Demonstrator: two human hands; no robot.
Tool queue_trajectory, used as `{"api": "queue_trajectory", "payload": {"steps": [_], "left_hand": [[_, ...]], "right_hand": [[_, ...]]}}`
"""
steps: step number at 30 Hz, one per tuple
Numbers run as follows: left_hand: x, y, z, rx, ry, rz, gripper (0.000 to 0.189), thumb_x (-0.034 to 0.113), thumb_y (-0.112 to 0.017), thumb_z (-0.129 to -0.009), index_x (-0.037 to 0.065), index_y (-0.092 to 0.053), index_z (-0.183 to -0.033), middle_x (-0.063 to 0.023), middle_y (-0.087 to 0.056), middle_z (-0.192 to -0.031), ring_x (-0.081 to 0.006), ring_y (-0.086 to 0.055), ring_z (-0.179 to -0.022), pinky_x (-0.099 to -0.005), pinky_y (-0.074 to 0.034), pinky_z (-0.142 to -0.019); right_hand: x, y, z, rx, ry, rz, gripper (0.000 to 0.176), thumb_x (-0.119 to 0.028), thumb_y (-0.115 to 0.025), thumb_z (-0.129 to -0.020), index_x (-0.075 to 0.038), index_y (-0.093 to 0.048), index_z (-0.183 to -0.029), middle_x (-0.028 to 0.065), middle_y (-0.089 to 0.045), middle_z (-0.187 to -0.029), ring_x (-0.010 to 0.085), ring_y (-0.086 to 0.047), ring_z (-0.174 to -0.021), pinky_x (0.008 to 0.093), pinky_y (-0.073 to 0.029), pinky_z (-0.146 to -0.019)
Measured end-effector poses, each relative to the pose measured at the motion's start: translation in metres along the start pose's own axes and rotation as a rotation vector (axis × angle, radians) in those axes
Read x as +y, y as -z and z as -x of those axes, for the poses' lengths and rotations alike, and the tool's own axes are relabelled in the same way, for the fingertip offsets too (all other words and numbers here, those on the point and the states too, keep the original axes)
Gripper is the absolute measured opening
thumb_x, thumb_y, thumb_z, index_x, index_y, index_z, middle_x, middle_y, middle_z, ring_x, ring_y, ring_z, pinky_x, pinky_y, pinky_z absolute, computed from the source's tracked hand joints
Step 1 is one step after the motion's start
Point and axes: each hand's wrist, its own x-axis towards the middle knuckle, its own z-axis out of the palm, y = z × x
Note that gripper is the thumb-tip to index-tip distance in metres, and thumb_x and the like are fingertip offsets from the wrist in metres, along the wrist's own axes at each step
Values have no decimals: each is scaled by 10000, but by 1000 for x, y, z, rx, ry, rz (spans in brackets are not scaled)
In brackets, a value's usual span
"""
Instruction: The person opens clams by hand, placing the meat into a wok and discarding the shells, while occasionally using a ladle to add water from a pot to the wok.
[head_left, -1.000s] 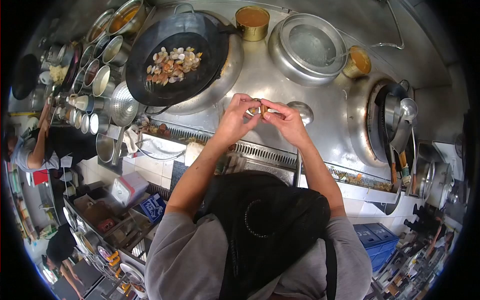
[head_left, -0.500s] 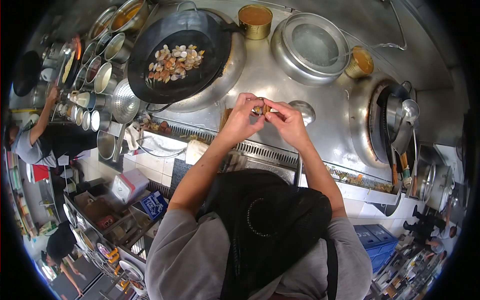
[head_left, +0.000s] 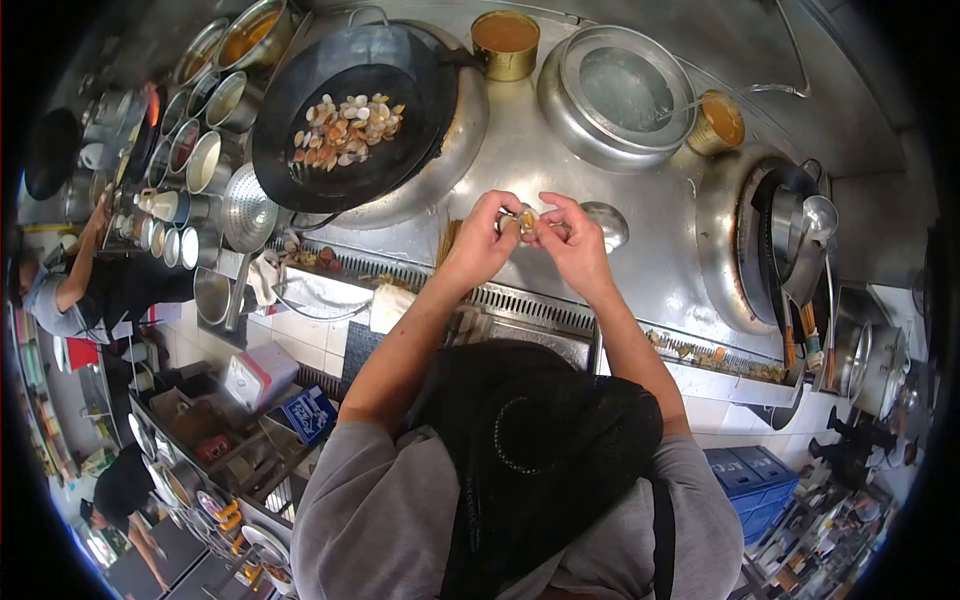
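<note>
My left hand (head_left: 487, 240) and my right hand (head_left: 575, 245) meet over the steel counter (head_left: 515, 130). Between them is a small open shell (head_left: 528, 219) with something yellowish in it. The fingers of my left hand pinch it from the left, and my right fingertips touch its right side. A big black wok (head_left: 270, 110) at the upper left holds a heap of open clams (head_left: 347, 130). Just right of my right hand, a round steel ladle bowl (head_left: 606, 227) lies on the counter.
Behind are an orange-filled can (head_left: 505, 45), a water-filled steel pot (head_left: 625, 90) and another can (head_left: 717, 122). A wok with ladles (head_left: 790, 240) stands right. A perforated skimmer (head_left: 249, 208) and sauce pots (head_left: 205, 160) are left. A co-worker (head_left: 75, 275) stands far left.
The shell between my hands has turned and shows its inside more. My right fingers have shifted and spread a little. The co-worker at the far left has moved an arm slightly.
</note>
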Motion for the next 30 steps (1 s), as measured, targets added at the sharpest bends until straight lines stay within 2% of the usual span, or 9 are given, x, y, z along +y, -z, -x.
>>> {"api": "queue_trajectory", "payload": {"steps": [3,9,13,15,17,19,22,27,30], "left_hand": [[18,7,0,-103,-245,-281,204,-37,-519,-950,40,-617,-1112,-72,-617,-1086,-136,-621,-936,-275,-516,-754],[50,12,9,-220,26,8,289,-47,-536,-922,51,-656,-1166,-88,-570,-1156,-145,-618,-928,-267,-509,-724],[189,23,31,-236,-410,-84,245,-57,-596,-900,36,-692,-1104,-135,-557,-1189,-149,-642,-807,-238,-525,-706],[233,25,41,-262,-626,103,190,-21,-662,-889,48,-732,-1052,-167,-590,-1135,-155,-657,-721,-216,-539,-635],[269,11,54,-92,-754,214,137,23,-742,-849,57,-749,-982,-212,-624,-1050,-144,-661,-648,-205,-557,-563],[318,-31,94,410,-252,403,159,38,-798,-798,47,-730,-942,-248,-640,-984,-154,-673,-633,-208,-570,-511],[293,-49,54,338,-777,544,130,84,-777,-824,22,-726,-927,-241,-639,-983,-134,-647,-613,-197,-554,-503],[280,-60,39,358,-968,601,184,160,-742,-868,-19,-718,-902,-230,-636,-982,-100,-605,-578,-178,-527,-490],[275,-56,29,349,-1017,604,227,191,-728,-886,-36,-715,-892,-225,-635,-981,-86,-588,-564,-171,-516,-485]], "right_hand": [[6,1,1,-17,-5,52,366,-7,-602,-950,11,-527,-1308,95,-659,-996,181,-734,-846,270,-577,-703],[13,17,10,37,63,-61,338,-18,-627,-940,-14,-565,-1272,103,-657,-1048,146,-688,-902,263,-549,-768],[59,73,23,199,61,153,367,-74,-660,-926,-23,-570,-1278,124,-655,-1064,173,-660,-935,291,-539,-815],[83,93,42,339,-67,595,442,-159,-685,-910,-17,-556,-1308,205,-617,-1138,304,-644,-1011,386,-532,-875],[128,109,68,338,4,797,474,-189,-690,-903,-13,-549,-1320,251,-583,-1173,370,-615,-1046,428,-515,-903],[147,110,96,356,4,944,518,-235,-690,-903,0,-534,-1337,319,-514,-1243,467,-564,-1099,492,-484,-943],[166,94,123,393,-156,817,522,-268,-660,-929,20,-522,-1342,334,-511,-1237,490,-557,-1099,510,-474,-943],[168,75,126,359,-387,640,486,-293,-566,-993,52,-513,-1331,316,-597,-1119,473,-597,-1047,509,-477,-912],[188,69,130,519,-147,709,428,-268,-492,-1031,66,-540,-1294,315,-639,-1088,468,-624,-1005,488,-492,-870]]}}
